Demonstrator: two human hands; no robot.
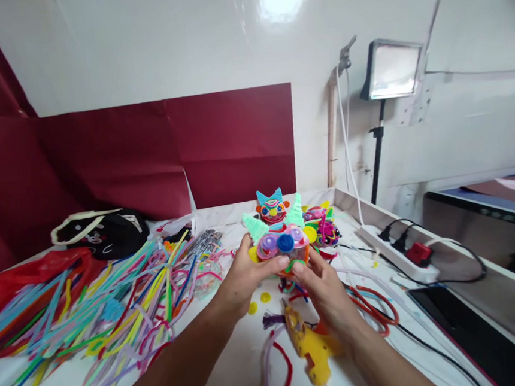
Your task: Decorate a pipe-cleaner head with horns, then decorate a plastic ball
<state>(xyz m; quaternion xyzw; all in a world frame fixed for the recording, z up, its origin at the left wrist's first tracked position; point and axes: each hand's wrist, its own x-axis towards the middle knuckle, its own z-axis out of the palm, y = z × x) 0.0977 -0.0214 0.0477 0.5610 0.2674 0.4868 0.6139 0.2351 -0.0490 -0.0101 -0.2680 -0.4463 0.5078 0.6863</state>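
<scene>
Both hands are closed around a pipe-cleaner animal head (284,243) with mint-green ears, purple ringed eyes, a blue nose and yellow discs at its sides. My left hand (245,273) grips its left side, thumb across the front. On the lower right, my right hand (320,280) holds it with the thumb near a green piece at the mouth. Below the hands lies a yellow hot glue gun (307,345), its nozzle pointing away from me. Behind the held head stands another pipe-cleaner figure (272,206) with a blue crown-like top.
Loose pipe cleaners (150,310) cover the table's left side, near a black bag (101,235). A colourful figure (326,229) stands at back right. A power strip (398,253), cables and a black phone-like slab (472,330) lie along the right edge. A lamp (394,68) stands behind.
</scene>
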